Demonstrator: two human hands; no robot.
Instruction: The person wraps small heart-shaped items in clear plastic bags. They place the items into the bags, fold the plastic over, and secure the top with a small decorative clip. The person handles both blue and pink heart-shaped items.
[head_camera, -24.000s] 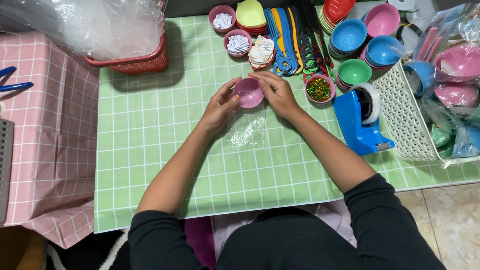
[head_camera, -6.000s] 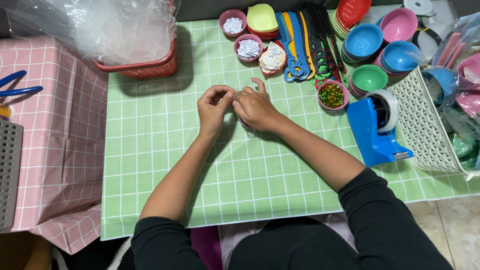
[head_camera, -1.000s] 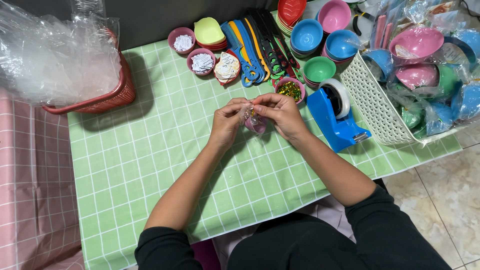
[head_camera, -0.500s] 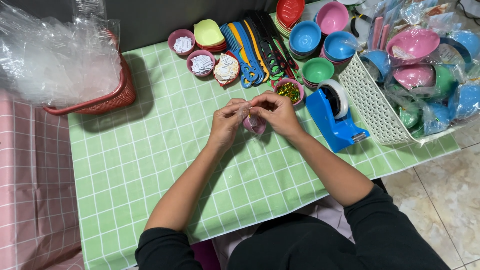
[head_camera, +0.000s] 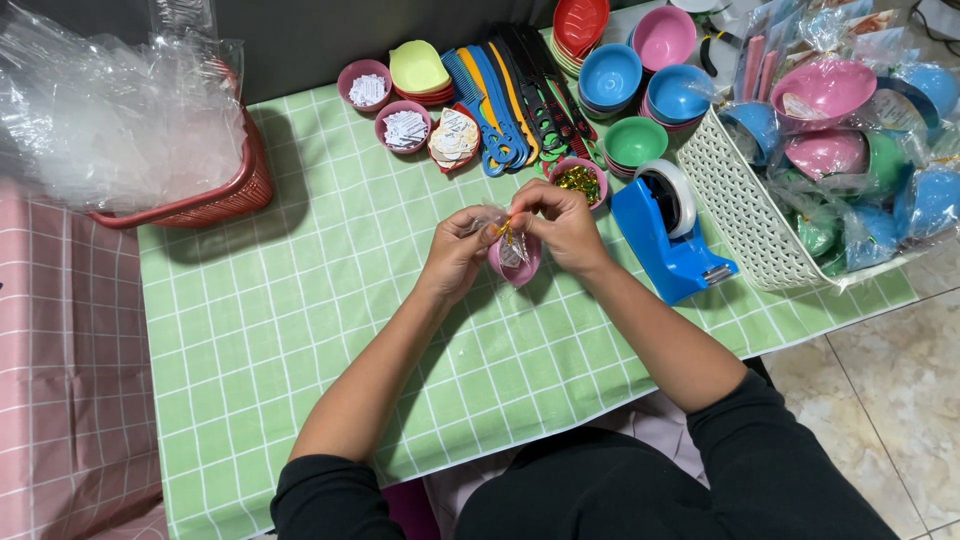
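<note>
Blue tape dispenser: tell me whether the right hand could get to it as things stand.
Probably yes. The blue tape dispenser stands just to the right of the right hand with bare green cloth between them. But that hand and the left hand are both pinching a wrapped pink bowl, so it would need freeing first.

Two hands meet at the centre of a table (head_camera: 300, 330). The left hand (head_camera: 455, 255) sits at nine o'clock of a small wrapped bowl (head_camera: 515, 258), the right hand (head_camera: 560, 222) at one o'clock. A tape dispenser (head_camera: 670, 235) stands at three o'clock. A basket of wrapped bowls (head_camera: 745, 205) lies beyond it. Combs (head_camera: 505, 95) lie at twelve o'clock. A basket of bags (head_camera: 215, 190) sits at ten o'clock.
</note>
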